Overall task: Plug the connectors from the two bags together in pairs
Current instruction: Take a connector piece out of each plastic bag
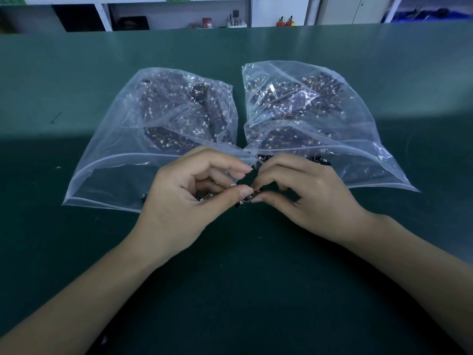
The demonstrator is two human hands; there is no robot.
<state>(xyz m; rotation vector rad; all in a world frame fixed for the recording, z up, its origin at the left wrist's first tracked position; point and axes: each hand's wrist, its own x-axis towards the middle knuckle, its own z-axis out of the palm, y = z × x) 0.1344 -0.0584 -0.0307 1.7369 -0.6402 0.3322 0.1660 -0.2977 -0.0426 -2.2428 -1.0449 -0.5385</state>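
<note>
Two clear bags lie side by side on the green mat (76,252), mouths toward the person, so each hand can reach into its own: left bag (107,160) w/ its rim flat & gaping at the near edge, right bag (358,139) w/ its mouth running off to the right. Both are packed w/ small dark connectors w/ white plugs & thin wires, heaped at the far ends. Left hand (189,198) & right hand (299,190) meet in the gap just in front of the two mouths, low over the mat, prob. so a dropped part lands close by. Left thumb & forefinger pinch one connector (204,197), a white tip & bits of wire showing; other fingers curl loosely over it. Right thumb & forefinger pinch a second, dark piece (252,196), held tip-to-tip w/ the left one, so the plug ends face each other. Whether they're seated or only touching: can't tell, fingers hide the joint. Looks like the mating step of one pair. No finished pairs visible on the mat, so prob. early in the job. Shelves (179,14) w/ odds & ends stand beyond the table.
</note>
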